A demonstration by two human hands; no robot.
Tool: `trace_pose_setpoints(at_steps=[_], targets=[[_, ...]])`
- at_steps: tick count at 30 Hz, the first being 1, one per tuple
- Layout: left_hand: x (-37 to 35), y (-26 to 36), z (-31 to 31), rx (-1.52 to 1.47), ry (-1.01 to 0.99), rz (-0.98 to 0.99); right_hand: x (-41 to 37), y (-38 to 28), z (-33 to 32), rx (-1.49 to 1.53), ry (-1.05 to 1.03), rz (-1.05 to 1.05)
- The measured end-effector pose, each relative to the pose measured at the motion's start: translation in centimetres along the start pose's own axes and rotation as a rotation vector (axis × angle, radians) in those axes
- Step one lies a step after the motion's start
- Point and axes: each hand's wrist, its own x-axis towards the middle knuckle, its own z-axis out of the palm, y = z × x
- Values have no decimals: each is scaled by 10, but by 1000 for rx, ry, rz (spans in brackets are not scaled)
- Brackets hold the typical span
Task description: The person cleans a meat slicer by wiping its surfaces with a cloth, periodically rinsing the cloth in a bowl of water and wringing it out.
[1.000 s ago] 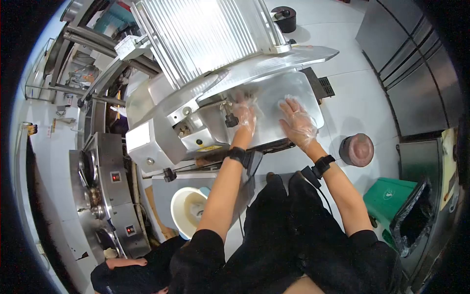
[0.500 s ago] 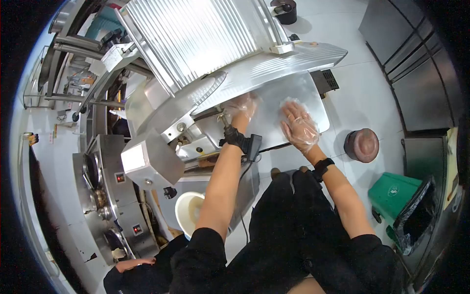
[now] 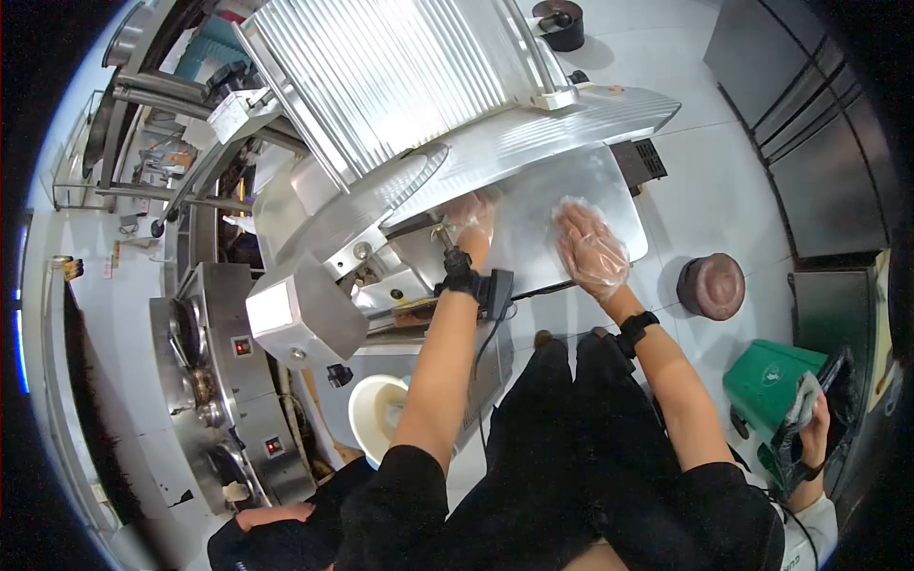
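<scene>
A large metal slicing machine with a ribbed plate (image 3: 381,76) and a round blade (image 3: 419,176) fills the upper middle. My right hand (image 3: 592,249), in a clear plastic glove, lies flat with fingers stretched out on the smooth metal tray (image 3: 533,205) below the ribbed guide (image 3: 571,119). Also gloved in clear plastic, my left hand (image 3: 472,217) reaches over the tray's left part, close under the guide's lower edge and beside the blade. Its fingers are partly hidden and blurred; whether they hold anything cannot be made out.
A white bucket (image 3: 367,419) stands below the machine. Burners (image 3: 205,381) line the left, near another person's forearm (image 3: 274,517). At right are a brown round container (image 3: 716,285) and a green bin (image 3: 766,376), where another person's hand (image 3: 815,433) holds something grey.
The view shifts slightly. Another person's arm has come into view by the green bin. My hands stay in nearly the same places on the tray.
</scene>
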Motion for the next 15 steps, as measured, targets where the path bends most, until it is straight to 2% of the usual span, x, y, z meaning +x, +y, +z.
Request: trace_pose_setpoints(at_steps=[2,3,6,7,10,12,13,15], targets=[[-69,16,-15,-524,800,318,-1,4,4,-2,-15,-3],[-58,22,-3,-521,794,313,-3,6,9,-37,-17,8],[6,21,43,-383,303,91,-6,10,15,-54,3,4],[-114,25,-36,-593,317,119,-6,9,18,-43,24,-1],[-185,39,-21,-79,753,274,0,2,6,-13,17,-7],[-216,45,-7,-262,670,301,1,1,4,20,75,-34],[-233,43,-17,-396,502,311,2,0,-1,32,44,-24],[-234,38,-12,-464,571,297,5,2,-5,34,15,-25]])
